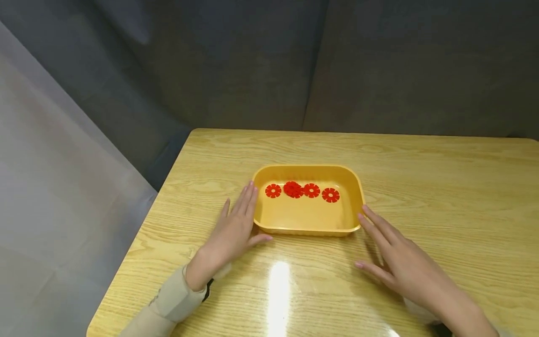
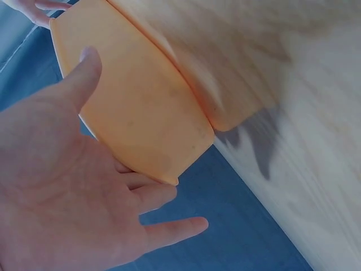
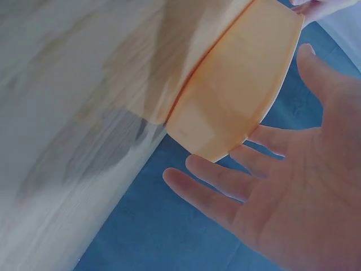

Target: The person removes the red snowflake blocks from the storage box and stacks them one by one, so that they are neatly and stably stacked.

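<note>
A yellow plastic tray [image 1: 307, 215] with rounded corners sits on the wooden table. Inside it lie several red notched discs shaped like flowers [image 1: 330, 195], a few of them stacked in a small pile [image 1: 293, 189] left of the middle. My left hand [image 1: 231, 229] lies with straight fingers along the tray's left wall, its thumb apart near the front corner. On the other side, fingertips of my right hand [image 1: 404, 262] reach the front right corner, the fingers extended and the thumb spread. Both wrist views show the tray's outer wall [image 2: 141, 96] beside the open palms.
The pale wooden table [image 1: 442, 187] stretches away to the right of the tray. Its left edge runs down past my left forearm. Dark grey cloth [image 1: 252, 70] hangs behind the table, and a lighter grey cloth [image 1: 50, 210] hangs at the left.
</note>
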A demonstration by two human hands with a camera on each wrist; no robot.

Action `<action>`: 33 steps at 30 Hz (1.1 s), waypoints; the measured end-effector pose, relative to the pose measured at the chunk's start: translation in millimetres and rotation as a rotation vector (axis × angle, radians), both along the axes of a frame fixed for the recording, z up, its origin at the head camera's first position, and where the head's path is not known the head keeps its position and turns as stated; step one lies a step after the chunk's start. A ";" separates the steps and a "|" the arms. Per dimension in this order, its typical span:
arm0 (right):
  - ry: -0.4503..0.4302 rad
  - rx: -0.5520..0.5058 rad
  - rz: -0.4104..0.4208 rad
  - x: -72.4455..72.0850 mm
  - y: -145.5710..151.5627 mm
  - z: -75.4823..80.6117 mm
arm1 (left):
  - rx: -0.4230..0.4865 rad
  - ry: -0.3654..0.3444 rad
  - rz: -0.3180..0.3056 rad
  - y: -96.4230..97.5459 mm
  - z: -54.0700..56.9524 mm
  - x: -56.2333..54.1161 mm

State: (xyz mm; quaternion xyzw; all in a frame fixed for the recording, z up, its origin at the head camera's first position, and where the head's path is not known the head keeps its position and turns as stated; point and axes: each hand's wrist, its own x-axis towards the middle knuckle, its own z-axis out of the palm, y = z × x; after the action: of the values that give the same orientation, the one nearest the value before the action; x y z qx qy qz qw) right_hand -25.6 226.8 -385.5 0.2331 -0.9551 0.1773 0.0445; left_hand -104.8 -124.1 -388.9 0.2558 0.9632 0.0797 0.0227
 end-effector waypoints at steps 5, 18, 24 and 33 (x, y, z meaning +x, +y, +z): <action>0.009 -0.008 -0.004 8.6 1.4 0.7 | -0.005 0.011 -0.012 1.8 0.1 6.0; -0.053 -0.030 -0.049 25.6 3.4 2.6 | 0.025 0.024 -0.019 3.5 1.0 21.7; -0.047 0.002 -0.056 31.4 3.7 5.3 | 0.043 0.017 -0.031 3.4 2.8 27.1; -0.020 0.004 -0.050 32.3 5.0 7.2 | 0.054 0.006 -0.036 4.6 4.8 28.5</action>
State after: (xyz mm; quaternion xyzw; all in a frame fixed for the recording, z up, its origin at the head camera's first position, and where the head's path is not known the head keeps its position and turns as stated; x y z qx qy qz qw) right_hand 6.7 231.8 -378.3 0.2072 -0.9615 0.1764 0.0388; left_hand -76.2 -119.6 -384.1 0.2736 0.9561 0.1043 0.0144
